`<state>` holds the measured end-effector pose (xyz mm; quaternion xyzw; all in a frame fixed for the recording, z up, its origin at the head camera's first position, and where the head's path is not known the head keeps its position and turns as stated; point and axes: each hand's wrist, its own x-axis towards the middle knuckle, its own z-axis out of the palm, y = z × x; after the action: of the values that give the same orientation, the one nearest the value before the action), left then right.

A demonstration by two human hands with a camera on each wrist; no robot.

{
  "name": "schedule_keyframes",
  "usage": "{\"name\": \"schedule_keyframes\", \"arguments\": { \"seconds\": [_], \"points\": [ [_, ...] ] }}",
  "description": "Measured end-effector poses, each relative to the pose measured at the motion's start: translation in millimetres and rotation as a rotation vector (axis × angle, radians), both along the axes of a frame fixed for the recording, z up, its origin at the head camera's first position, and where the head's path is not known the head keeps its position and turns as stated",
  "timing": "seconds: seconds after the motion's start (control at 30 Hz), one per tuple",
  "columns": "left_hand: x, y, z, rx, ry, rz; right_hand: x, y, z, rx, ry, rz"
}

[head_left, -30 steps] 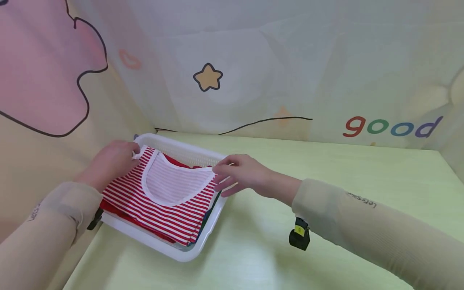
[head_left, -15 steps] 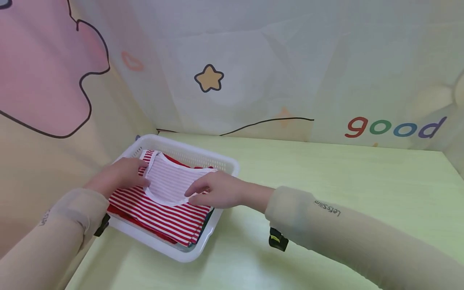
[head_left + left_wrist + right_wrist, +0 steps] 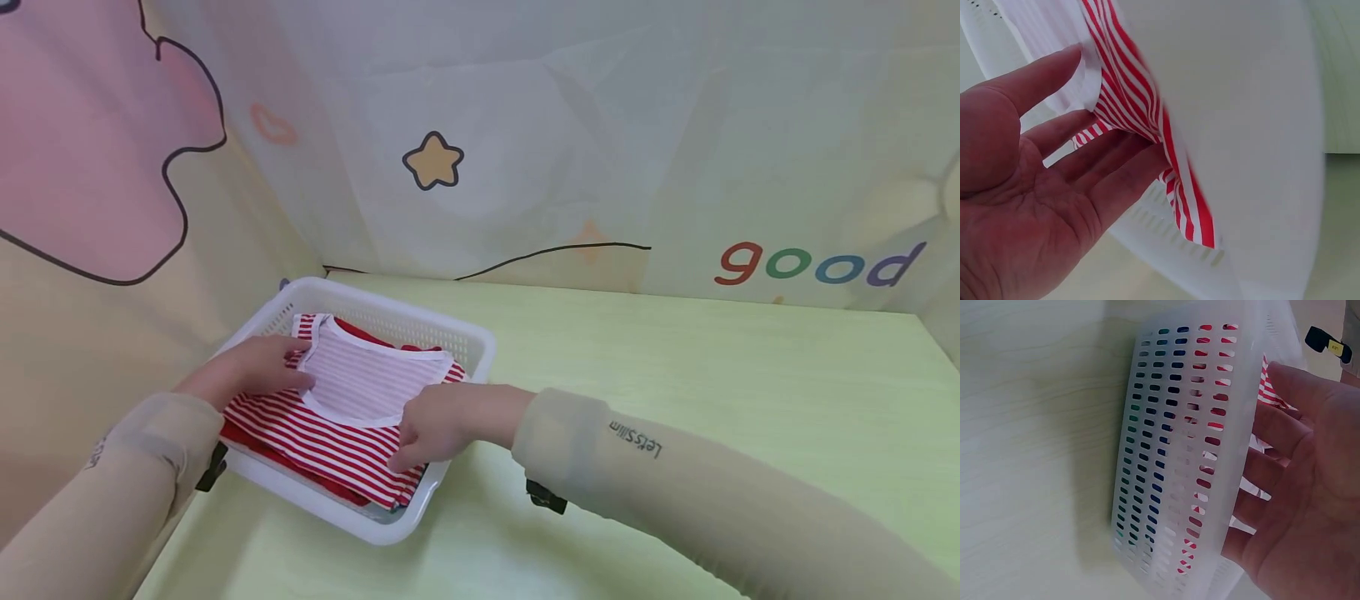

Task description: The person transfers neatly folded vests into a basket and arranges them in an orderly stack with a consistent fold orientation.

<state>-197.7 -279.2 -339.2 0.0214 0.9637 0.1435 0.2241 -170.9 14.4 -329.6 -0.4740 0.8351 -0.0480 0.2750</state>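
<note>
A folded red-and-white striped shirt (image 3: pixel 330 433) with a white neckline lies on top of other folded clothes in a white plastic basket (image 3: pixel 307 498). At the shirt's left side, my left hand (image 3: pixel 258 367) touches the cloth. The left wrist view shows its fingers nearly straight against the stripes, with the thumb by the white neck trim. My right hand (image 3: pixel 438 423) rests on the shirt's right side. Seen from the right wrist, that hand's fingers (image 3: pixel 1266 464) reach over the basket rim, their tips partly hidden inside.
Red cloth (image 3: pixel 360 333) shows behind and below the shirt. Dark blue and green items appear through the basket's slots in the right wrist view. The basket stands on a pale green table (image 3: pixel 675 433), near a printed wall (image 3: pixel 525 158) at left and back.
Both hands have come off the shirt's upper corners. The left moved slightly down and right onto the cloth; the right slid down and left along the shirt's right side. The basket stays put.
</note>
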Motion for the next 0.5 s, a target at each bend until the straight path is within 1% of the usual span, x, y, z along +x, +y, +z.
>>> {"name": "schedule_keyframes", "arguments": {
  "seconds": [0.17,0.27,0.37,0.5],
  "points": [
    [-1.7,-5.2,-4.7,0.028,-0.018,-0.004,3.1,-3,-1.0,0.047,0.024,-0.036],
    [-1.6,-4.7,-4.6,0.027,-0.017,-0.002,2.3,-2,-3.3,0.04,0.026,-0.039],
    [-2.3,-2.0,0.8,0.002,-0.002,-0.012,-1.2,1,-3.5,-0.015,0.013,-0.033],
    [-7.0,2.3,12.8,-0.004,-0.015,-0.006,-10.0,13,3.3,-0.117,-0.014,-0.042]
  ]
}}
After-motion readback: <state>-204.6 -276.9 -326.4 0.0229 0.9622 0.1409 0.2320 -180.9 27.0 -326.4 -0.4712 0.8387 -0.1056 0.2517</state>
